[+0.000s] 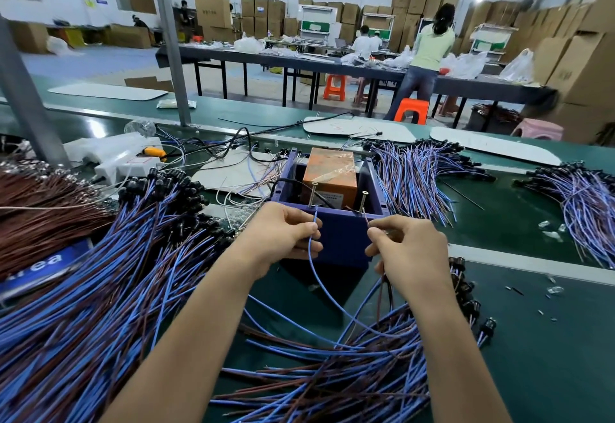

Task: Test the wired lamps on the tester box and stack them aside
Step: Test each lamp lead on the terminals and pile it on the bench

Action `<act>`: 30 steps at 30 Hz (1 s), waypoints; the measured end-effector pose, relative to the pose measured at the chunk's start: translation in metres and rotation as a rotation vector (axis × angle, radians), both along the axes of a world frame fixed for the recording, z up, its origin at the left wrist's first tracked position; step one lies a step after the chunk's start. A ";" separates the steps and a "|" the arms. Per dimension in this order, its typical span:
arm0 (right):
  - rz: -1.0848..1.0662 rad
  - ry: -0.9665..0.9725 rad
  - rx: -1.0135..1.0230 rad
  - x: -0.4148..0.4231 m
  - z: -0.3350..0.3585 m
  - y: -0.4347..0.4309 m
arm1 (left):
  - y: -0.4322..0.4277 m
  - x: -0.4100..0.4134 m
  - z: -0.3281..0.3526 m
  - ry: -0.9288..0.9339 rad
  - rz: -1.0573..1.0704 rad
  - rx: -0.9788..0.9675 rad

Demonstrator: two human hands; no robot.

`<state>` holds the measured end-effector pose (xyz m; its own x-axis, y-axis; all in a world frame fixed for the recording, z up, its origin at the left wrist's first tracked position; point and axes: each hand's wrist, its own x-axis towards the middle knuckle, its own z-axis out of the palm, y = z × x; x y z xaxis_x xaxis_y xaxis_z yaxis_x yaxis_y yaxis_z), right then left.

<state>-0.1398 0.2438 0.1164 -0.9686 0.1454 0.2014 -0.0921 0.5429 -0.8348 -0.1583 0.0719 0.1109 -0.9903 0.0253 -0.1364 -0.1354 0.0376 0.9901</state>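
The purple tester box [336, 239] stands mid-table with an orange block [329, 169] inside and two upright screws, the left screw [312, 193] and the right screw [362, 201], at its near rim. My left hand [283, 236] pinches a blue wire [316, 276] whose bare tip points up beside the left screw. My right hand [406, 246] pinches a brown wire [382, 293] with its tip just below the right screw. Both wires hang down into the loose pile [332, 372] in front of me; the lamp on their end is lost among the others.
A big heap of blue and brown wired lamps [116, 273] fills the left. Two bundles lie at the right, the nearer bundle [419, 176] and the far bundle [582, 209]. Lamp heads [466, 289] line the table's right. White power strips [126, 163] sit back left. People work at far tables.
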 end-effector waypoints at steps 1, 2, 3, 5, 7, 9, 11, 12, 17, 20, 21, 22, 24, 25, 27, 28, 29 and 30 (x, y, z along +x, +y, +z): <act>0.001 0.000 0.005 0.000 -0.001 0.000 | 0.000 -0.001 0.000 0.054 0.034 -0.051; 0.002 -0.002 0.007 -0.001 -0.001 0.000 | -0.001 -0.001 0.001 0.098 0.074 -0.088; 0.000 -0.004 0.008 -0.001 -0.002 -0.001 | -0.001 -0.002 0.001 0.135 0.117 -0.122; -0.004 -0.005 0.021 -0.002 -0.004 -0.003 | -0.002 -0.005 -0.001 0.187 0.200 -0.196; -0.008 -0.007 0.036 -0.002 -0.006 -0.007 | -0.002 -0.007 -0.003 0.215 0.253 -0.264; -0.016 -0.015 0.048 -0.003 -0.009 -0.010 | -0.003 -0.008 -0.005 0.242 0.287 -0.338; -0.027 -0.028 0.052 -0.003 -0.011 -0.014 | -0.004 -0.009 -0.006 0.266 0.308 -0.372; -0.033 -0.033 0.048 -0.004 -0.011 -0.015 | -0.004 -0.009 -0.006 0.275 0.311 -0.378; -0.052 -0.032 0.035 -0.003 -0.013 -0.018 | -0.004 -0.008 -0.006 0.285 0.302 -0.388; -0.037 -0.021 0.029 -0.002 -0.013 -0.020 | -0.005 -0.007 -0.004 0.291 0.291 -0.390; -0.031 -0.011 0.024 -0.002 -0.013 -0.021 | -0.005 -0.007 -0.004 0.295 0.291 -0.390; -0.027 0.001 0.021 -0.002 -0.013 -0.022 | -0.005 -0.006 -0.003 0.300 0.290 -0.387; -0.025 0.032 0.027 0.000 -0.012 -0.023 | -0.004 -0.005 -0.003 0.307 0.288 -0.385; -0.024 0.051 0.033 0.000 -0.011 -0.024 | -0.004 -0.005 -0.003 0.308 0.287 -0.387; -0.025 0.087 0.035 0.001 -0.009 -0.023 | -0.005 -0.005 -0.003 0.308 0.286 -0.394; -0.027 0.099 0.033 0.001 -0.008 -0.022 | -0.005 -0.005 -0.003 0.309 0.287 -0.400; -0.033 0.106 0.031 0.001 -0.007 -0.021 | -0.005 -0.005 -0.003 0.310 0.288 -0.407; -0.041 0.111 0.027 0.000 -0.007 -0.019 | -0.005 -0.005 -0.003 0.311 0.289 -0.412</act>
<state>-0.1396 0.2248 0.1095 -0.9336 0.1773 0.3113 -0.1605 0.5701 -0.8058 -0.1632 0.0666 0.1077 -0.9442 -0.2453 0.2196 0.0965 0.4318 0.8968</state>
